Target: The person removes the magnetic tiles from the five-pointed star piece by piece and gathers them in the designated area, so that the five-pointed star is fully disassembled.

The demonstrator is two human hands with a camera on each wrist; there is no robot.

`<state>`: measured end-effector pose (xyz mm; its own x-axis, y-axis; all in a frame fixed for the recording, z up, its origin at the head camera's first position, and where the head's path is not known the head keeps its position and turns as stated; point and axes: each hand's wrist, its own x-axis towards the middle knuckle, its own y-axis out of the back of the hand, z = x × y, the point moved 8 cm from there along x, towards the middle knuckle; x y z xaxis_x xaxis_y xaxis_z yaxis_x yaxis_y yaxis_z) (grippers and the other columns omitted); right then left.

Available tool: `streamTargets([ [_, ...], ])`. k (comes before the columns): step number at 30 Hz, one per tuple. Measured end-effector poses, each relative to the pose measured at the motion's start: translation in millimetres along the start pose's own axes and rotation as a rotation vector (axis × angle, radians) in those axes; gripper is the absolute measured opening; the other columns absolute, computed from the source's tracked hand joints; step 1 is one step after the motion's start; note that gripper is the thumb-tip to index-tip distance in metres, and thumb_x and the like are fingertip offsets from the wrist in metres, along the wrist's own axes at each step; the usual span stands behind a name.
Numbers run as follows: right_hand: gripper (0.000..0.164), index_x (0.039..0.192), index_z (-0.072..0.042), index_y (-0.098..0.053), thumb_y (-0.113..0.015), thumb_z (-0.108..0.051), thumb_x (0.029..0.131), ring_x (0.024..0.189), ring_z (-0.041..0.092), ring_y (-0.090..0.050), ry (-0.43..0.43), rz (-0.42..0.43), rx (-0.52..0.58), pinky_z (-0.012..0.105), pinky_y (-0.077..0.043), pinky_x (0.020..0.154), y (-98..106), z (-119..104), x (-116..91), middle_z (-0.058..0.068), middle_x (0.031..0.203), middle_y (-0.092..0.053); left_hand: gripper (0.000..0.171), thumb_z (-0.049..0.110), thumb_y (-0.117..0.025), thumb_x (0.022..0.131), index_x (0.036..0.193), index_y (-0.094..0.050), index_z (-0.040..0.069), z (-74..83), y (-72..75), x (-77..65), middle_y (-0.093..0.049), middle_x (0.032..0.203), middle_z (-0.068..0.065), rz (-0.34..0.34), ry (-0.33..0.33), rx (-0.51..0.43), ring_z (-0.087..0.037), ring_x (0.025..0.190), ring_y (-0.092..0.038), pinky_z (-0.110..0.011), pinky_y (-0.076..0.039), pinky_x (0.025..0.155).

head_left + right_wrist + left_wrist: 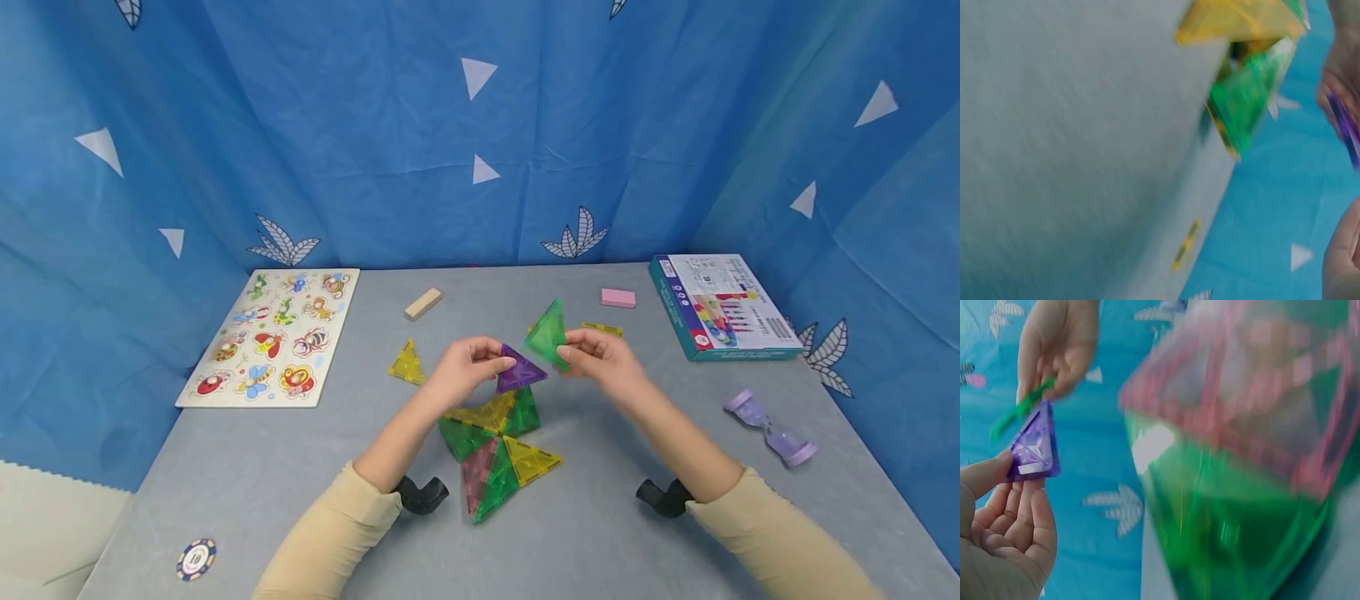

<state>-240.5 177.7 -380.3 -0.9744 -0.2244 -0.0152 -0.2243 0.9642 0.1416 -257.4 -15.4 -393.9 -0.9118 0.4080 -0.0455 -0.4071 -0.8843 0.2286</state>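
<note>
Between thumb and fingers, my left hand (468, 369) pinches a purple triangular magnetic tile (519, 371), also visible in the left wrist view. Close by on the right, my right hand (600, 357) holds a green triangular magnetic tile (549, 335) by its lower corner. In the head view the two tiles almost meet; whether they touch I cannot tell. Below them on the table sits a structure of joined triangular tiles, with green (501, 483), yellow (531, 460) and pink (480, 473) faces. Only part of my right hand shows in the right wrist view.
Yellow triangular tiles lie left (407, 363) and behind the right hand (602, 329). Farther back are a wooden block (423, 304) and a pink block (618, 297). An insect puzzle board (273, 337), a boxed set (723, 308), a purple hourglass (770, 427) and a poker chip (197, 559) surround the work.
</note>
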Motion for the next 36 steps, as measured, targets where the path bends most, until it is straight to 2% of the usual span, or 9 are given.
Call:
streamTargets([
  [3,0.037,0.117,0.003,-0.054,-0.058,-0.025,0.094,0.085,0.014,-0.063,-0.026,0.047,0.014,0.033,-0.052,0.079,21,-1,5,0.002,0.095,-0.063,0.02,0.019,-0.066,0.088,0.097,-0.063,0.001,-6.8,24.6,11.5,-0.066,0.086,-0.008,0.055,0.052,-0.012,-0.019,0.079,-0.061,-0.048,-0.048,0.082],
  [5,0.041,0.121,0.001,-0.053,-0.056,-0.03,0.094,0.091,0.019,-0.061,-0.075,0.049,-0.045,0.033,-0.051,0.083,35,5,8,0.005,0.101,-0.062,0.024,0.019,-0.066,0.088,0.1,-0.062,-0.001,-16.0,43.5,22.1,-0.065,0.091,-0.011,0.096,0.107,-0.012,-0.018,0.081,-0.062,-0.047,-0.048,0.085],
  [9,0.043,0.125,0.003,-0.051,-0.051,-0.03,0.097,0.098,0.031,-0.056,-0.15,-0.059,-0.251,0.043,-0.048,0.088,47,29,12,0.015,0.107,-0.058,0.028,0.022,-0.067,0.088,0.103,-0.062,-0.001,-45.2,74.0,46.7,-0.063,0.098,-0.011,0.154,0.23,0.042,-0.019,0.083,-0.061,-0.043,-0.049,0.085],
  [12,0.04,0.123,0.005,-0.053,-0.049,-0.026,0.098,0.094,0.03,-0.057,-0.198,-0.176,-0.359,0.042,-0.049,0.085,46,53,12,0.016,0.106,-0.059,0.029,0.024,-0.068,0.087,0.104,-0.064,0.001,-65.9,81.0,58.4,-0.061,0.097,-0.008,0.152,0.338,0.047,-0.017,0.083,-0.059,-0.037,-0.051,0.083],
  [15,0.038,0.121,0.005,-0.055,-0.05,-0.024,0.098,0.09,0.023,-0.059,-0.245,-0.259,-0.41,0.037,-0.051,0.081,43,73,11,0.014,0.107,-0.06,0.031,0.024,-0.069,0.086,0.105,-0.063,0.001,-80.3,77.1,67.3,-0.061,0.094,-0.006,0.133,0.396,0.041,-0.015,0.08,-0.059,-0.032,-0.052,0.08],
  [19,0.035,0.119,0.006,-0.058,-0.051,-0.02,0.097,0.085,0.019,-0.058,-0.262,-0.286,-0.439,0.033,-0.051,0.076,40,86,13,0.011,0.103,-0.062,0.031,0.022,-0.068,0.087,0.106,-0.062,-0.001,-88.7,73.7,77.3,-0.059,0.091,-0.007,0.14,0.392,0.091,-0.015,0.078,-0.057,-0.031,-0.052,0.078],
  [27,0.033,0.119,0.005,-0.06,-0.053,-0.017,0.096,0.077,0.02,-0.051,-0.207,-0.278,-0.555,0.03,-0.045,0.067,42,81,16,0.012,0.101,-0.063,0.038,0.023,-0.065,0.089,0.12,-0.059,0.001,-100.4,90.2,80.2,-0.06,0.104,-0.011,0.191,0.414,0.149,-0.016,0.086,-0.056,-0.028,-0.051,0.077],
  [32,0.033,0.118,0.004,-0.061,-0.055,-0.018,0.095,0.089,0.023,-0.055,-0.169,-0.259,-0.618,0.034,-0.049,0.075,42,72,14,0.017,0.111,-0.063,0.044,0.023,-0.063,0.089,0.127,-0.055,0.001,-93.2,101.3,72.5,-0.059,0.112,-0.015,0.18,0.365,0.253,-0.021,0.094,-0.057,-0.032,-0.049,0.082],
  [36,0.034,0.12,0.003,-0.059,-0.055,-0.019,0.094,0.104,0.032,-0.054,-0.136,-0.23,-0.675,0.045,-0.047,0.086,39,64,9,0.019,0.117,-0.06,0.048,0.026,-0.062,0.09,0.131,-0.051,0.002,-82.8,103.9,64.0,-0.056,0.124,-0.016,0.156,0.316,0.387,-0.026,0.111,-0.054,-0.038,-0.045,0.092],
])
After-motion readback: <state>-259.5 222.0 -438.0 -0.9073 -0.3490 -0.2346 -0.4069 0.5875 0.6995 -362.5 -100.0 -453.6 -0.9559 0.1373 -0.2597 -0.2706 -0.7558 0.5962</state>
